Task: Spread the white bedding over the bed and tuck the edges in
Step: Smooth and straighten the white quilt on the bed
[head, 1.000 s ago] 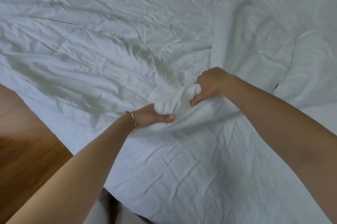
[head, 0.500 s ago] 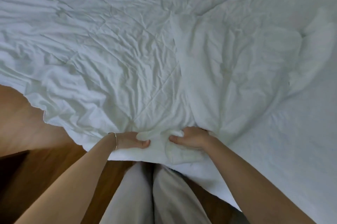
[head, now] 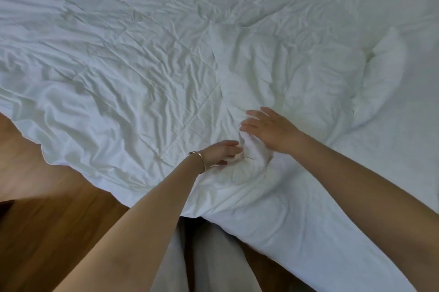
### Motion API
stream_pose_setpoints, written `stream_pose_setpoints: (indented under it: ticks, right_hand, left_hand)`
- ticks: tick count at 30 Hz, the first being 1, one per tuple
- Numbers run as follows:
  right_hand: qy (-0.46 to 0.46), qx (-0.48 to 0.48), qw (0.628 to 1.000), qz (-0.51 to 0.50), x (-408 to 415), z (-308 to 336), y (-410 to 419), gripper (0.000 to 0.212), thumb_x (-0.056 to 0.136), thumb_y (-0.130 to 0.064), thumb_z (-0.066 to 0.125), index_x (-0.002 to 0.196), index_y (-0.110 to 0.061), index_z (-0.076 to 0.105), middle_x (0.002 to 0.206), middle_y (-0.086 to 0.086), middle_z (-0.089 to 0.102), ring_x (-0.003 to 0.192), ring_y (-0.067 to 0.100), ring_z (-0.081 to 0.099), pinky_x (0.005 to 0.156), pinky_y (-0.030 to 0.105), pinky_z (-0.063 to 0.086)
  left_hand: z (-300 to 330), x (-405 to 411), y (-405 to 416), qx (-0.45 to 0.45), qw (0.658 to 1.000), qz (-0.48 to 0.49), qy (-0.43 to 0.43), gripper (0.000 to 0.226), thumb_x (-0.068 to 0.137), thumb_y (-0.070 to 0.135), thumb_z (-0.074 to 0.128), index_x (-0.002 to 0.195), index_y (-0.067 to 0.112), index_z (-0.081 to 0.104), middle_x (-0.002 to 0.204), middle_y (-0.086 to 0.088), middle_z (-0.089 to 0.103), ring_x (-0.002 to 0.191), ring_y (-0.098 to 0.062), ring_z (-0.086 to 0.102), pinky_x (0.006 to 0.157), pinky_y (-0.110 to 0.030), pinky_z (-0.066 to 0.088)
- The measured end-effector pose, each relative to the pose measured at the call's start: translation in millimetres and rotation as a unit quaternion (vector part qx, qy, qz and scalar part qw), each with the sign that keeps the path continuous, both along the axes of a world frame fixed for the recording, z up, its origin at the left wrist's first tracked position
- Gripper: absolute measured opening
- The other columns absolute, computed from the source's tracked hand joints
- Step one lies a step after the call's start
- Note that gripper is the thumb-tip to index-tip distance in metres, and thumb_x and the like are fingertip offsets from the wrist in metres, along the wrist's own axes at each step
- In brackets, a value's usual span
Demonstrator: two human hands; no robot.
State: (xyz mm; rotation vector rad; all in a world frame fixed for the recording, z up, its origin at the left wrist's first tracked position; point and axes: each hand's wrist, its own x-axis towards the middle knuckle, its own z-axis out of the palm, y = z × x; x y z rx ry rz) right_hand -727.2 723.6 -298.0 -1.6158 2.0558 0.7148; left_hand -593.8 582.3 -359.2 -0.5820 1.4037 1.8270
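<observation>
White bedding (head: 133, 73) under open hands

White bedding (head: 133, 82) lies rumpled across the bed, its creased near edge hanging over a wooden floor (head: 54, 227) at the left. Near the middle, the left hand (head: 222, 152), with a thin bracelet (head: 201, 161) on its wrist, rests on the fabric with fingers extended beside a raised fold. The right hand (head: 268, 129) lies flat just right of that fold, fingers straight and spread. A puffed ridge of bedding (head: 380, 78) rises at the far right. Pale trousers (head: 209, 258) show at the near edge.
</observation>
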Motion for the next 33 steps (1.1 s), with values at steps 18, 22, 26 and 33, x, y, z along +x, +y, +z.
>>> stream_pose_setpoints:
  ticks: [18,22,26,33]
  right_hand:
    - [0.165,0.103,0.903,0.382,-106.6,-25.3,-31.1,0.056,0.085,-0.046,0.062,0.136,-0.036,0.045,0.146,-0.012,0.042,0.148,0.023,0.014,0.117,0.058,-0.009]
    - [0.082,0.176,0.968,0.16,-100.4,-0.5,44.1,0.093,0.063,-0.091,0.044,0.127,-0.024,0.052,0.121,-0.005,0.062,0.119,0.02,0.053,0.115,0.046,0.016]
    - [0.023,0.161,0.97,-0.183,-69.2,13.1,146.2,0.132,0.05,-0.1,0.043,0.15,-0.016,0.021,0.134,0.001,0.056,0.117,0.028,0.057,0.102,0.044,0.038]
    - [-0.054,0.21,0.811,-0.543,61.7,10.9,307.1,0.14,0.062,-0.08,0.066,0.142,-0.03,-0.039,0.163,0.001,0.011,0.136,0.024,0.042,0.104,0.037,0.04]
  left_hand:
    - [-23.4,-76.6,89.7,-0.072,0.99,0.105,0.056,0.026,0.077,0.019,0.071,0.092,0.004,0.056,0.088,-0.012,0.064,0.082,-0.026,0.062,0.075,-0.035,0.051]
    - [-6.1,-67.3,114.1,0.011,0.999,0.005,0.032,0.03,0.084,0.017,0.074,0.107,0.03,0.061,0.106,0.002,0.07,0.095,-0.013,0.067,0.083,-0.031,0.056]
    - [-1.4,-55.2,152.3,0.0,0.995,-0.091,0.03,0.08,0.072,0.039,0.081,0.137,0.046,0.035,0.136,0.014,0.05,0.129,-0.015,0.046,0.105,-0.039,0.041]
    - [27.6,-25.2,241.3,-0.057,0.942,-0.326,0.057,0.109,0.08,0.03,0.077,0.153,0.034,-0.003,0.158,0.002,0.018,0.142,-0.017,0.024,0.109,-0.025,0.027]
